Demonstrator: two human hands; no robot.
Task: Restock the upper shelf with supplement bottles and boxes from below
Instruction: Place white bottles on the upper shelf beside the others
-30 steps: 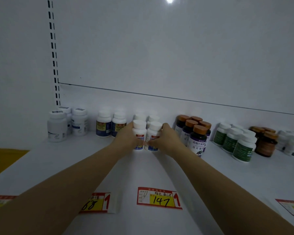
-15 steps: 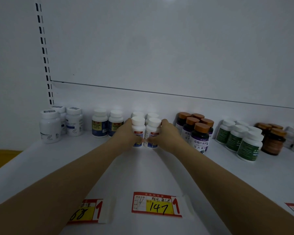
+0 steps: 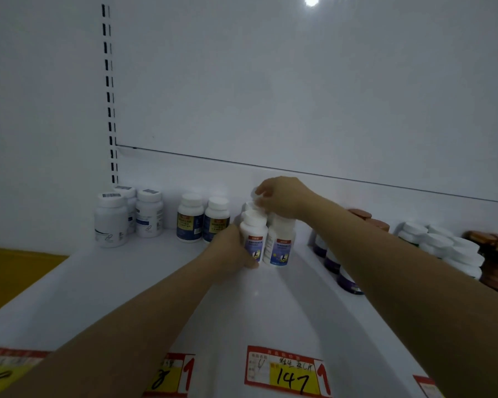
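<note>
Both my hands work a cluster of white supplement bottles at the back of the upper shelf (image 3: pixel 270 305); the restocking looks partway done.

My left hand (image 3: pixel 232 255) curls around the front-left white bottle (image 3: pixel 253 237), which stands upright and touches the front-right white bottle (image 3: pixel 279 244). My right hand (image 3: pixel 285 196) reaches over them, its fingers pinching the cap of a rear white bottle (image 3: pixel 256 194). Blue-label bottles (image 3: pixel 203 221) and green-label bottles (image 3: pixel 443 245) already line the back wall. The front of the shelf, by the price tag (image 3: pixel 289 374), holds no stock. No boxes are visible (the lower shelf is out of view, so I cannot tell how much remains).
</note>
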